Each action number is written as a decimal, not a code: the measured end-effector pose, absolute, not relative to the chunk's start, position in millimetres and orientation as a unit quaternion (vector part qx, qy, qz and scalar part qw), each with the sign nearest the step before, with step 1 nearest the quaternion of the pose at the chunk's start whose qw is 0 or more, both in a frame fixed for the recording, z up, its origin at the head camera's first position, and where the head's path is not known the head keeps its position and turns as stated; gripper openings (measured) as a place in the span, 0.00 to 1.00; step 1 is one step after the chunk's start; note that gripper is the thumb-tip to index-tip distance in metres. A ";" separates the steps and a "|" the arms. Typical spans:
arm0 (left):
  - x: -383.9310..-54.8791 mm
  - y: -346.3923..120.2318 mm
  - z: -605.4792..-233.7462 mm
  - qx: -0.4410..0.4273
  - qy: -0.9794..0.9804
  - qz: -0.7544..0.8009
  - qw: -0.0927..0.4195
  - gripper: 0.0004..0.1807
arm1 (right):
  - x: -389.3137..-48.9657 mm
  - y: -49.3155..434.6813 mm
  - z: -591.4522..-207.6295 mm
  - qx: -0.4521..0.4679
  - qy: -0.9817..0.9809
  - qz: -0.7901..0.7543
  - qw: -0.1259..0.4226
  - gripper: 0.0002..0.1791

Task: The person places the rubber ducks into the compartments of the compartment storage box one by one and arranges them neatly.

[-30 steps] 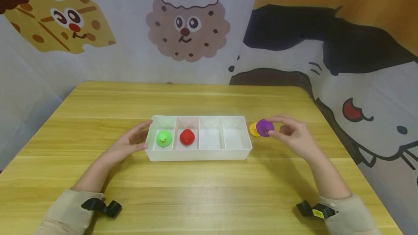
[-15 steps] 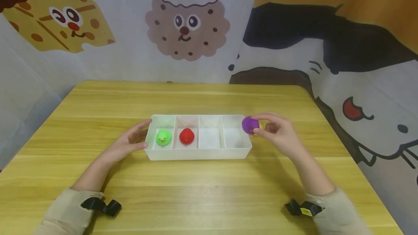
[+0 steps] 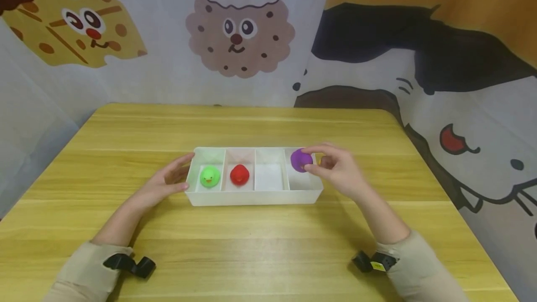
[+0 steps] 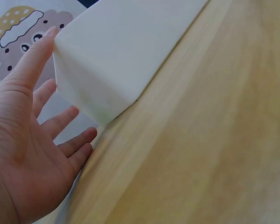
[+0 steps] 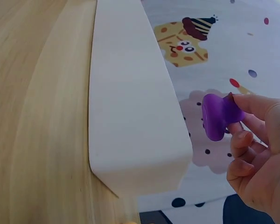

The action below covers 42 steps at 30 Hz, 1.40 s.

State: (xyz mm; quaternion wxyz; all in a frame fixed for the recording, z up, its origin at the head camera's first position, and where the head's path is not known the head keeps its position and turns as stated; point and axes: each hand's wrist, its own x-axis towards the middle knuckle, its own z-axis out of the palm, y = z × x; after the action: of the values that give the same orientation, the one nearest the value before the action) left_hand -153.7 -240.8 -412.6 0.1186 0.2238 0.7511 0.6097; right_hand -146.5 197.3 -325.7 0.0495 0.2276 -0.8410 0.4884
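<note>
My right hand (image 3: pixel 340 169) pinches a purple rubber duck (image 3: pixel 300 160) between thumb and fingers. The duck is raised over the rightmost compartment of a white four-part box (image 3: pixel 253 198); in the right wrist view the purple duck (image 5: pixel 215 116) is above the box's rim. A green rubber duck (image 3: pixel 209 176) sits in the leftmost compartment, and a red rubber duck (image 3: pixel 239 175) occupies the one beside it. My left hand (image 3: pixel 161 184) touches the box's left end, its fingers fairly straight and spread in the left wrist view. Behind my right hand a yellow duck is almost wholly hidden.
The box stands on a wood-grain table (image 3: pixel 251 246). A cloth with cartoon prints (image 3: pixel 239 36) hangs behind the table's far edge and along its right side. Black straps with small devices (image 3: pixel 373 262) are on both sleeves.
My right hand has carried the purple duck leftward, from beside the yellow duck to over the box's rightmost compartment. The left hand stays at the box's left end.
</note>
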 end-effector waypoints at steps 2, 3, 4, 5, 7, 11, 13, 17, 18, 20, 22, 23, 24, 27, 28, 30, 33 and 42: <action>-153.6 -240.8 -412.6 0.222 0.752 0.610 0.118 0.40 | -147.7 193.4 -325.6 0.231 -0.838 0.492 0.044 0.16; -153.5 -240.8 -412.5 0.221 0.752 0.610 0.118 0.40 | -148.4 191.7 -325.8 0.233 -0.837 0.493 0.042 0.16; -153.4 -240.8 -412.5 0.221 0.752 0.610 0.118 0.40 | -148.9 189.9 -325.8 0.234 -0.837 0.493 0.040 0.16; -153.3 -240.7 -412.3 0.221 0.752 0.610 0.118 0.40 | -149.5 188.3 -326.1 0.235 -0.836 0.494 0.037 0.16; -153.1 -240.5 -412.1 0.221 0.752 0.610 0.117 0.40 | -150.9 185.5 -326.8 0.238 -0.835 0.495 0.033 0.16; -153.2 -240.4 -411.9 0.221 0.754 0.608 0.116 0.40 | -153.9 180.4 -328.1 0.242 -0.838 0.489 0.023 0.16; -153.3 -240.5 -411.9 0.221 0.755 0.607 0.115 0.40 | -155.7 178.0 -328.4 0.242 -0.841 0.484 0.020 0.16; -153.4 -240.8 -411.9 0.220 0.758 0.604 0.114 0.40 | -159.2 172.9 -328.1 0.247 -0.844 0.475 0.013 0.16; -153.4 -240.9 -412.0 0.220 0.758 0.603 0.114 0.40 | -160.1 171.7 -328.1 0.250 -0.845 0.473 0.011 0.16; -153.4 -241.0 -412.1 0.220 0.759 0.603 0.113 0.39 | -161.9 169.2 -327.8 0.255 -0.847 0.467 0.007 0.16; -153.3 -240.9 -412.2 0.220 0.759 0.603 0.113 0.39 | -163.8 166.9 -327.6 0.259 -0.848 0.462 0.001 0.16; -153.3 -240.9 -412.2 0.220 0.759 0.602 0.113 0.39 | -164.6 165.6 -327.5 0.260 -0.850 0.459 -0.002 0.16; -153.3 -240.8 -412.3 0.221 0.759 0.602 0.112 0.40 | -165.6 164.5 -327.5 0.261 -0.851 0.456 -0.005 0.16; -153.2 -240.7 -412.6 0.222 0.759 0.602 0.113 0.39 | -168.3 161.5 -327.9 0.261 -0.853 0.451 -0.014 0.16; -153.2 -240.6 -412.6 0.222 0.759 0.601 0.113 0.39 | -169.3 160.6 -328.4 0.261 -0.855 0.448 -0.016 0.16; -153.2 -240.6 -412.7 0.221 0.761 0.599 0.113 0.39 | -171.9 159.2 -329.7 0.262 -0.858 0.441 -0.018 0.16; -152.9 -240.4 -412.4 0.220 0.765 0.595 0.111 0.39 | -176.4 157.5 -332.5 0.267 -0.859 0.436 -0.024 0.16; -152.5 -240.2 -411.3 0.220 0.761 0.600 0.112 0.39 | -188.8 152.9 -338.6 0.272 -0.856 0.435 -0.066 0.16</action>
State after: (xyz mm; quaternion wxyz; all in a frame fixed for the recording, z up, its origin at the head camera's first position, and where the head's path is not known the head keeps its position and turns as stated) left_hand -152.5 -240.2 -411.3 0.1122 0.2202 0.7610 0.5998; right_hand -188.8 152.9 -338.6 -0.0659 0.2723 -0.8560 0.4345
